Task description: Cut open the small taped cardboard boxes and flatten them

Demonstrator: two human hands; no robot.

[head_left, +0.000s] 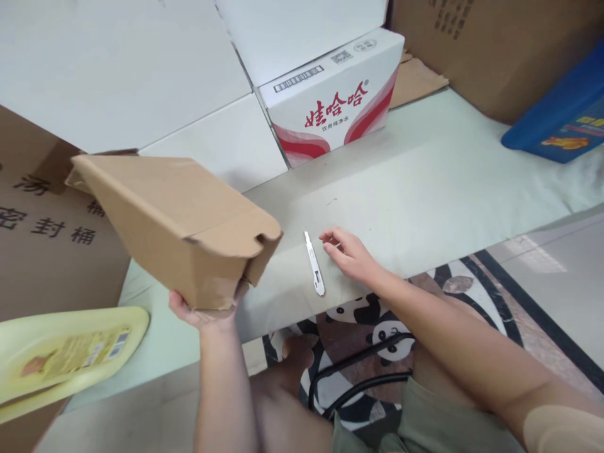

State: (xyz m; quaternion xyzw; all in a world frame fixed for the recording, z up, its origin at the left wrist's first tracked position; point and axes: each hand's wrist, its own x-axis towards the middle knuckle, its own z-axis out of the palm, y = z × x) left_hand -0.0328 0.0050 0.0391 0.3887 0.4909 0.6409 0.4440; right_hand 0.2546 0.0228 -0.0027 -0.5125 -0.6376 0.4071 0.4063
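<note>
A brown cardboard box [155, 201] is held up at the left, tilted, with folded flaps at its near end. My left hand [202, 311] grips it from below; most of its fingers are hidden behind the cardboard. On the pale green cloth lies a white utility knife [313, 264] with its narrow end pointing away from me. Just right of the knife is my right hand [346, 251], its fingers loosely bent and apart, holding nothing and not touching the knife.
White cartons [198, 138] and a red-and-white water carton [330, 100] line the back of the cloth-covered surface [425, 176]. A blue bottle [561, 113] stands right, a yellow bottle [70, 352] left. Large brown cartons [47, 264] flank both sides. Below is a panda-patterned mat [391, 340].
</note>
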